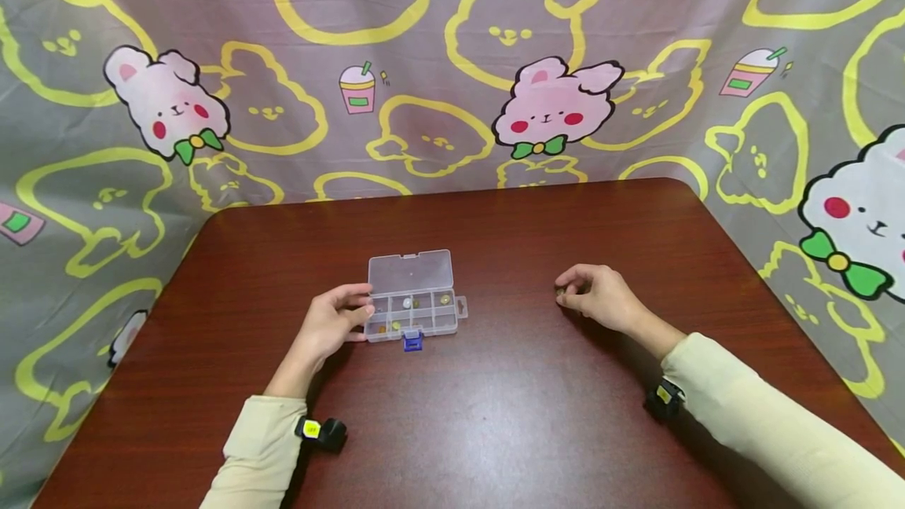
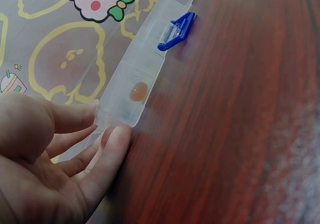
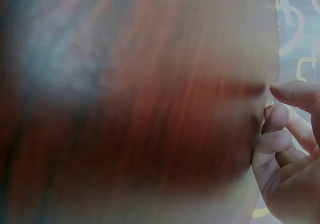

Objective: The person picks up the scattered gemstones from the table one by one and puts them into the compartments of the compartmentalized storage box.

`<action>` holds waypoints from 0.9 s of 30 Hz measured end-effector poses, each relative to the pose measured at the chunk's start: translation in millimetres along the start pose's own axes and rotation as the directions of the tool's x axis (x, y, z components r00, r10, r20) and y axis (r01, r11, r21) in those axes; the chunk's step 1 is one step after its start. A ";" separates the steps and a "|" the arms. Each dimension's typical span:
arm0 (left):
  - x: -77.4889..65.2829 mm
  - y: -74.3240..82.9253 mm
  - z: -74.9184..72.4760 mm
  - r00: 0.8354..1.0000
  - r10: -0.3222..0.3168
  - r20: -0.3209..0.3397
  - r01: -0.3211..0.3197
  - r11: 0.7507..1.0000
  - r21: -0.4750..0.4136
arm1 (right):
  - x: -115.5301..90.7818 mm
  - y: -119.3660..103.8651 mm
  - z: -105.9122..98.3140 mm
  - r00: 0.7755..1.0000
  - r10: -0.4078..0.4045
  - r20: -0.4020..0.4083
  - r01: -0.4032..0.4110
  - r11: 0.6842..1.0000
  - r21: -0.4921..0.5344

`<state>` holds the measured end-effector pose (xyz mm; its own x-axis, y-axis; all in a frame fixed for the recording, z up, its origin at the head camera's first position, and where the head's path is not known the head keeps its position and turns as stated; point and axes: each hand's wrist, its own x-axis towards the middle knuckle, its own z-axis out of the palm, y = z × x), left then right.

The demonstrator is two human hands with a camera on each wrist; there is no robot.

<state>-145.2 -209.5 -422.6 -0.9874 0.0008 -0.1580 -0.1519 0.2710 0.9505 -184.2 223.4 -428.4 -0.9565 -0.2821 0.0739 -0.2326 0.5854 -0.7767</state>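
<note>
A clear plastic compartment box [image 1: 434, 320] sits on the table with its lid [image 1: 410, 272] folded back and a blue latch [image 1: 413, 342] at its front. My left hand [image 1: 331, 326] grips its left end, thumb and fingers on the walls. Several small bead-like pieces lie in the compartments, among them a white one [image 1: 407, 303], a yellowish one [image 1: 445, 299] and an orange one [image 2: 139, 92]. To the right of the box, my right hand [image 1: 597, 297] pinches a small brownish bead-like piece [image 1: 560, 291] close over the table; the fingertips mostly hide it.
The dark red wooden table [image 1: 488, 415] has its far edge against a patterned curtain [image 1: 438, 100], which also hangs along both sides. A clear hang tab [image 1: 462, 307] sticks out from the box's right end. Black wrist cameras [image 1: 321, 433] are strapped on both sleeves.
</note>
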 end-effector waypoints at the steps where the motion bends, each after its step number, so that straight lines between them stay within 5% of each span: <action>1: -0.1 0.0 0.0 1.000 0.001 0.000 -0.001 1.000 0.000 | 0.4 0.5 -0.3 1.000 0.001 0.001 -0.001 1.000 -0.003; 27: 2.7 -2.7 -0.2 1.000 -0.011 -0.013 0.011 1.000 0.018 | 2.8 3.6 -1.1 0.999 0.022 0.032 -0.020 0.999 -0.034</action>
<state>-147.5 -210.4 -425.6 -0.9862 -0.0146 -0.1652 -0.1623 0.2887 0.9436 -187.9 225.5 -430.3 -0.9551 -0.2939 0.0368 -0.2189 0.6168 -0.7561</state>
